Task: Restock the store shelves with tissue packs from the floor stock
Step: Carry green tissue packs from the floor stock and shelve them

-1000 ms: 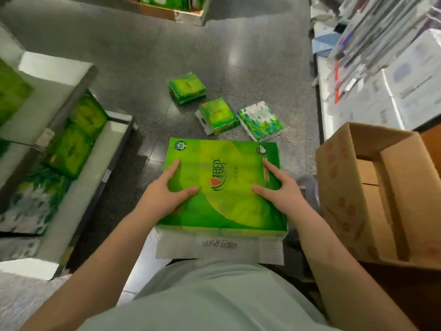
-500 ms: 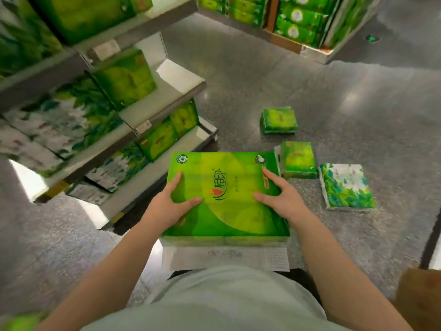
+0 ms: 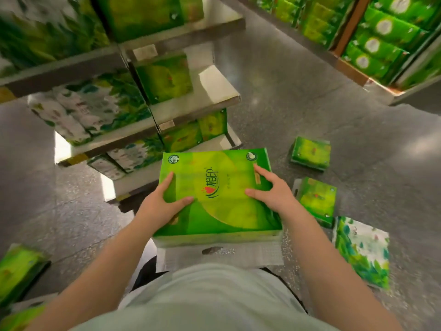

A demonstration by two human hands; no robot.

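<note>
A large green tissue pack (image 3: 222, 206) is held flat in front of my body, above the floor. My left hand (image 3: 160, 204) grips its left edge, thumb lying across the top. My right hand (image 3: 272, 194) grips its right edge the same way. The store shelves (image 3: 191, 108) stand just beyond the pack, to the upper left, with green and leaf-printed packs on three levels. On the floor to the right lie two small green packs (image 3: 311, 152) (image 3: 318, 199) and a leaf-printed pack (image 3: 362, 249).
Another green pack (image 3: 19, 271) lies on the floor at the lower left. A low display of green boxes (image 3: 381, 41) stands at the upper right. Grey floor stretches between the shelves and that display.
My view has swung left, bringing the shelves into the middle of the picture; the cardboard box at the right has gone from view. Both hands keep the same grip on the big pack.
</note>
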